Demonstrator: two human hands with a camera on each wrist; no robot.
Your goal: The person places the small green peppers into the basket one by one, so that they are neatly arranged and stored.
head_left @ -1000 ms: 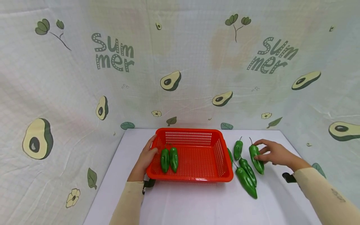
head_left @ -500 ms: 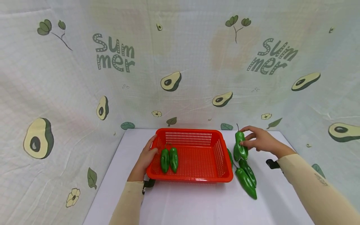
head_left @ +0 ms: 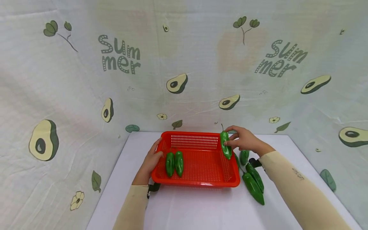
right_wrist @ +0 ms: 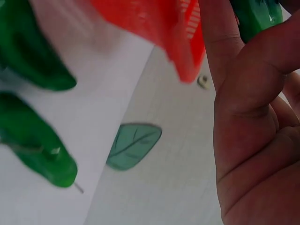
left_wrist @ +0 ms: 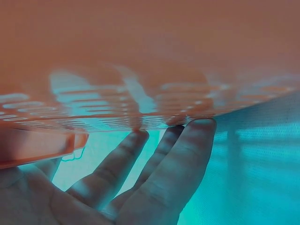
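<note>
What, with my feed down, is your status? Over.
Left hand touching red basket. Right hand pinching green pepper at basket's far-right corner. No obstruction seen.

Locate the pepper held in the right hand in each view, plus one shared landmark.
Head: right of centre, the pepper in the right hand, overlapping the red basket at its far right corner.
Left wrist: not visible.
Right wrist: top right, the pepper partly hidden by the fingers.
Shared landmark: red basket; tinted orange across the left wrist view's top, top centre in the right's.

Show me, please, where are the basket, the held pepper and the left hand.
Basket [head_left: 195,183], head view: front rim.
Held pepper [head_left: 226,150], head view: its body.
Left hand [head_left: 150,163], head view: its back.
</note>
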